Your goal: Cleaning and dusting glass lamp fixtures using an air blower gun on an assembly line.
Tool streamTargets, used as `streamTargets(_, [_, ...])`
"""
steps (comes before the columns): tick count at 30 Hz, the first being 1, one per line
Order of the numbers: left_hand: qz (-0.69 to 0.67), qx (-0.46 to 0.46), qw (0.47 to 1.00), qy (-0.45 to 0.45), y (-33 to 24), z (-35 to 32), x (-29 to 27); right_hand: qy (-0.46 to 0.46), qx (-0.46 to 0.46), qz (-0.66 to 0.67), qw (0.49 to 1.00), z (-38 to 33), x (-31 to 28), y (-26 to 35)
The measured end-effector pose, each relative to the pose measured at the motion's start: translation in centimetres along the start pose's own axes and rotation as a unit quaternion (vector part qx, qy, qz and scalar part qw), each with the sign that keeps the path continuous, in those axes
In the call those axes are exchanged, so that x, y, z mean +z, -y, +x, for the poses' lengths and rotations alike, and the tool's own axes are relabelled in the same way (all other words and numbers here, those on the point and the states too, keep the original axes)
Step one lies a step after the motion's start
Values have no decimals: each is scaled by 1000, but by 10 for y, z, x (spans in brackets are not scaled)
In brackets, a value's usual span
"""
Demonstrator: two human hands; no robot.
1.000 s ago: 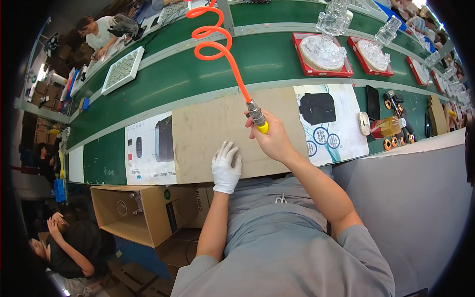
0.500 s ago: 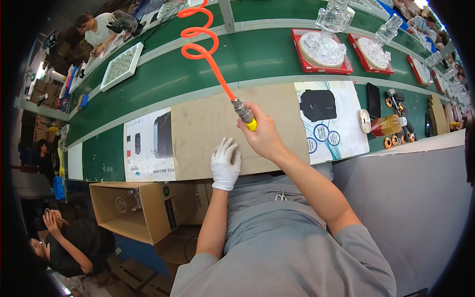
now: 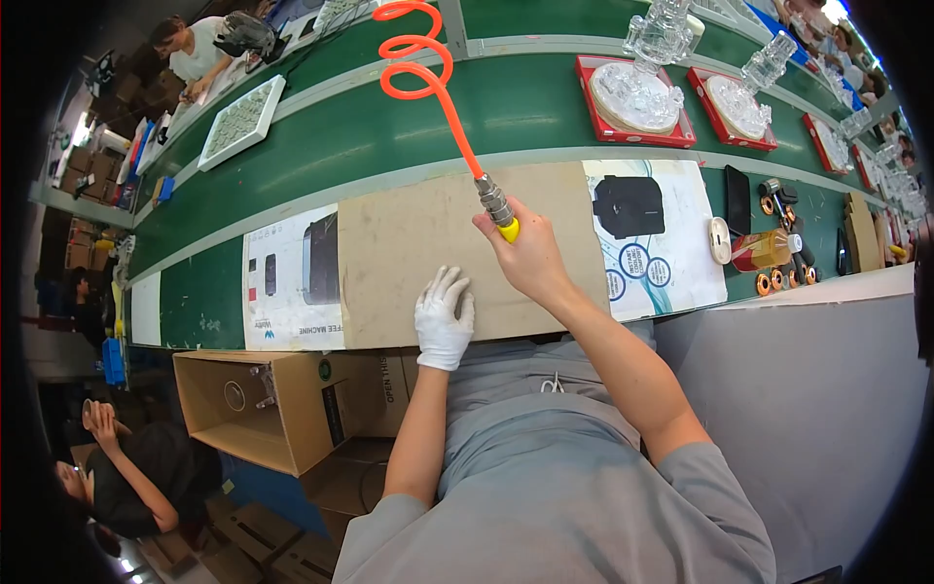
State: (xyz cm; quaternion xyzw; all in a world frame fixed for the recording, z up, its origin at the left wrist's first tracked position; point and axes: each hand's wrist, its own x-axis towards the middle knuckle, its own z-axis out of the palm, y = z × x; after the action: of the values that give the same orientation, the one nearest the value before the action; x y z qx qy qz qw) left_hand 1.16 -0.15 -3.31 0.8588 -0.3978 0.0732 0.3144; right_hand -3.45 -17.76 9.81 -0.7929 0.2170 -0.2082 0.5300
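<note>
My bare right hand (image 3: pixel 532 255) is wrapped round an air tool. Its metal coupling (image 3: pixel 494 198) and yellow end (image 3: pixel 509 230) stick out above the fist, while the rest is hidden under my palm. From the coupling an orange coiled air hose (image 3: pixel 457 131) runs up and away. My left hand (image 3: pixel 444 321), in a white glove, lies flat with fingers stretched out near the front edge of a brown cardboard sheet (image 3: pixel 394 234). Nothing is in it.
Right of the sheet, a printed white board carries a black flat part (image 3: pixel 628 206). Beyond are a bottle of amber liquid (image 3: pixel 764 250) and copper-coloured rings. Red trays (image 3: pixel 637 135) hold clear plastic assemblies. An open carton (image 3: pixel 233 443) stands below left; people sit at left.
My right hand has shifted slightly to the right with the air tool, and the orange hose has swung right with it. My left hand stays in place.
</note>
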Motion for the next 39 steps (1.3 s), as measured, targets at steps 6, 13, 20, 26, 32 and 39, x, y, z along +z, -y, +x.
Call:
streamTargets(6, [3, 2, 1000, -2, -1, 0, 0, 0, -16, 20, 1000, -1, -2, -1])
streamTargets(13, [0, 6, 1000, -4, 1, -1, 0, 10, -8, -1, 1000, 1, 1, 4])
streamTargets(20, [4, 12, 1000, -2, 5, 1, -1, 52, 0, 25, 998, 0, 7, -4])
streamTargets(26, [10, 9, 1000, -6, 10, 3, -2, 60, 53, 174, 981, 0, -32, 3])
streamTargets(32, [6, -1, 1000, -1, 7, 5, -3, 24, 81, 200, 976, -21, -89, -11])
streamTargets(39, [29, -5, 999, 30, 5, -2, -6, -38, 67, 184, 980, -43, -127, -29])
